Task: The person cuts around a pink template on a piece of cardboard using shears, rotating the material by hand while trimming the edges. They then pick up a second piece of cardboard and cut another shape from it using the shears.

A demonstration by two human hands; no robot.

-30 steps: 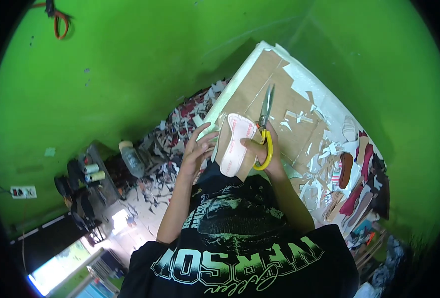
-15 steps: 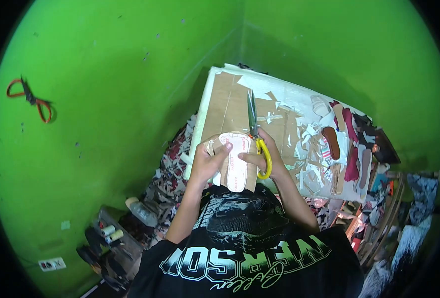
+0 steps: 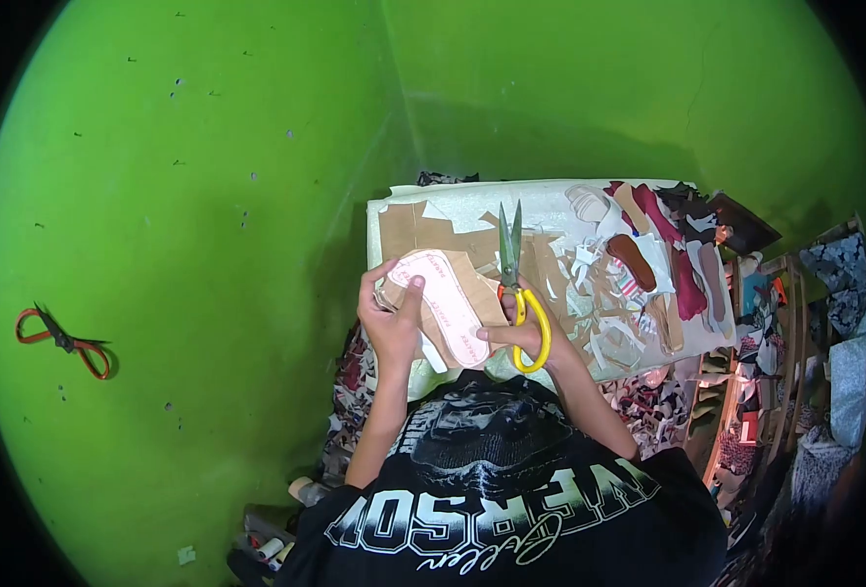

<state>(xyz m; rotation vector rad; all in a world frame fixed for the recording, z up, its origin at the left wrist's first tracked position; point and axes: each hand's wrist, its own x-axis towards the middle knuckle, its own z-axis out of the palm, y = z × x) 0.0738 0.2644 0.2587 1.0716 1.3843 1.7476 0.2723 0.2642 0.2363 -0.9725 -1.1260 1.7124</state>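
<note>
My left hand is closed on the left side of a white insole with red print, thumb on top. A sheet of brown cardboard lies behind the insole and shows on both sides of it. My right hand holds yellow-handled scissors and also pinches the insole's lower right edge with its thumb. The scissor blades point away from me and stand slightly apart, beside the cardboard and not cutting it. A white strip hangs below my left hand.
The white table carries brown sheets, paper scraps, a brown sole-shaped piece and dark red pieces. Red-handled cutters hang on the green wall at left. Fabric scraps and a wooden rack stand at right.
The insole and cardboard have turned, top toward the left. The scissor blades have parted a little, and more of the yellow handles shows. My view has also shifted.
</note>
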